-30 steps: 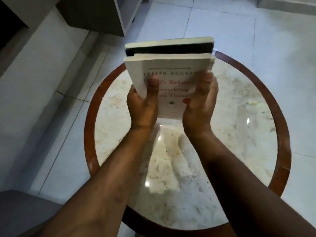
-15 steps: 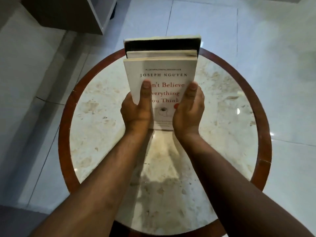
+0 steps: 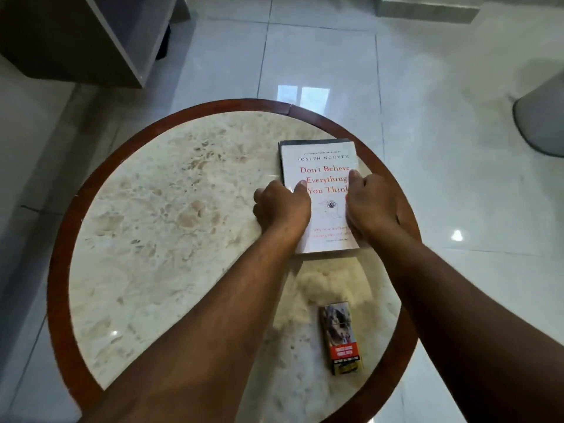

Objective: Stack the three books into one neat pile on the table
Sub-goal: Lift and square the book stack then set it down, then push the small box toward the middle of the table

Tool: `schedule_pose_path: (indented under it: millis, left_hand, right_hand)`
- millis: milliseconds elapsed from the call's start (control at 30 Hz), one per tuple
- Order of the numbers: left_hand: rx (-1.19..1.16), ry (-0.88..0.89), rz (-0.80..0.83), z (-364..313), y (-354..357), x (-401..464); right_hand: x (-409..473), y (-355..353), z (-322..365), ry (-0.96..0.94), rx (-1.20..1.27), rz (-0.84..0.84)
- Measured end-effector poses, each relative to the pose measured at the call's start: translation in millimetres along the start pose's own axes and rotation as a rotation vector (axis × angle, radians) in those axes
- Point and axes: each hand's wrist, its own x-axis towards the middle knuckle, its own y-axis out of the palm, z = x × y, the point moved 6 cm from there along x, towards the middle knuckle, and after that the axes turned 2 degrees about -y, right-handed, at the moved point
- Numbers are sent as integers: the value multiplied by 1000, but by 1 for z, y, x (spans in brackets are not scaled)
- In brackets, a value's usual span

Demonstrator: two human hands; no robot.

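A pile of books (image 3: 323, 160) lies flat on the round marble table (image 3: 171, 227), toward its right rim. The top book is white with red title lettering; a dark cover edge of a book beneath shows along its far and left sides. How many books lie under it is hidden. My left hand (image 3: 282, 206) grips the pile's left edge, thumb resting on the white cover. My right hand (image 3: 370, 206) grips the right edge, thumb on the cover too.
A small printed box (image 3: 340, 338), like a cigarette pack, lies on the table near me, between my forearms. The table has a dark wooden rim (image 3: 65, 227). A cabinet (image 3: 91, 35) stands at the far left on the tiled floor, and a grey rounded object (image 3: 540, 117) at the right.
The books were held upright above the table in both hands; now they lie flat on the marble near the right rim. My view has shifted, and the small box has come into sight.
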Motion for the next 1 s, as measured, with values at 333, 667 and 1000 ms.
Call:
schedule_pose_path:
  millis: [333, 667, 1000]
  left_hand:
    - [25, 124, -86, 7, 0, -4]
    - [450, 594, 212, 126, 6, -168]
    - [603, 651, 158, 147, -60, -111]
  right_hand:
    - [-1, -10, -10, -76, 63, -70]
    - [-152, -31, -113, -525, -200, -23]
    - [-197, 7, -129, -583, -621, 172]
